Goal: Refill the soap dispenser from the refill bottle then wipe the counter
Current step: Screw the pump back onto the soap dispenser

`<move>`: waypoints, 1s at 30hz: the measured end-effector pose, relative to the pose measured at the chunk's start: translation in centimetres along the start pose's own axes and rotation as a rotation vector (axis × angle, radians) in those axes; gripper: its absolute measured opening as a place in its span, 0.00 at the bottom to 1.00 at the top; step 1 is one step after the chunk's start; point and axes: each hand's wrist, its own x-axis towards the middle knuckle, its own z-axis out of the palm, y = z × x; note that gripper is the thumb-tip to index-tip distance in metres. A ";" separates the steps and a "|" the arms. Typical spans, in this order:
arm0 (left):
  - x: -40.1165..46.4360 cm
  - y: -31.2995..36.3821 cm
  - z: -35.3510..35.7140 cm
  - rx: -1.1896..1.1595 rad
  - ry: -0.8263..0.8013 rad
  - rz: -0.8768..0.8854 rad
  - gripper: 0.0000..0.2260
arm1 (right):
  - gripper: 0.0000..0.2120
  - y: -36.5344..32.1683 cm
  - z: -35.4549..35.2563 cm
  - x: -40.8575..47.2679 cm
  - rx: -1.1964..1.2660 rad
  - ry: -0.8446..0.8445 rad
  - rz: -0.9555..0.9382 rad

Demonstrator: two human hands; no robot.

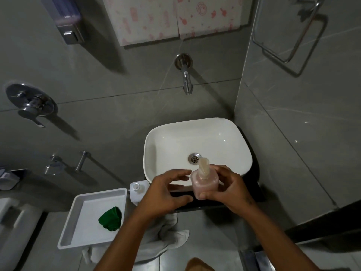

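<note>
A square pink soap dispenser [204, 184] with a beige pump top is held upright over the front rim of the white basin [166, 137]. My right hand [228, 186] wraps its right side. Just left of the dispenser hovers my left hand [168, 194], fingers spread and not gripping it. A white refill bottle [137, 190] with its neck uncapped stands on the dark counter [252, 198] behind my left wrist, partly hidden. A green cloth [111, 218] lies crumpled in a white tray [78, 204] at the left.
A wall tap [186, 79] juts out above the basin. A white towel [172, 239] hangs below the counter edge under my left arm. A wall-mounted dispenser [68, 24] is at upper left, a lever valve [31, 104] at left, a towel ring [289, 32] at upper right.
</note>
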 end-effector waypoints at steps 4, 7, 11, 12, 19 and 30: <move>0.1 -1.0 2.9 -0.071 -0.015 -0.030 0.27 | 0.36 0.6 -0.8 -0.5 0.009 0.011 0.001; 0.8 -1.3 4.8 -0.131 -0.009 -0.056 0.25 | 0.38 1.0 -2.1 -1.1 0.013 0.042 0.038; 1.8 -2.4 7.5 -0.142 -0.030 -0.039 0.24 | 0.37 2.1 -4.3 -2.5 0.057 0.117 0.083; 2.2 -2.8 8.3 -0.144 -0.031 -0.033 0.24 | 0.36 2.5 -4.8 -2.9 0.081 0.144 0.098; 4.4 -5.3 15.0 -0.046 -0.088 0.092 0.26 | 0.34 7.0 -9.1 -5.7 0.083 0.273 0.266; 7.0 -9.9 21.6 0.018 0.031 -0.024 0.21 | 0.21 14.1 -11.3 -5.1 0.230 0.311 0.471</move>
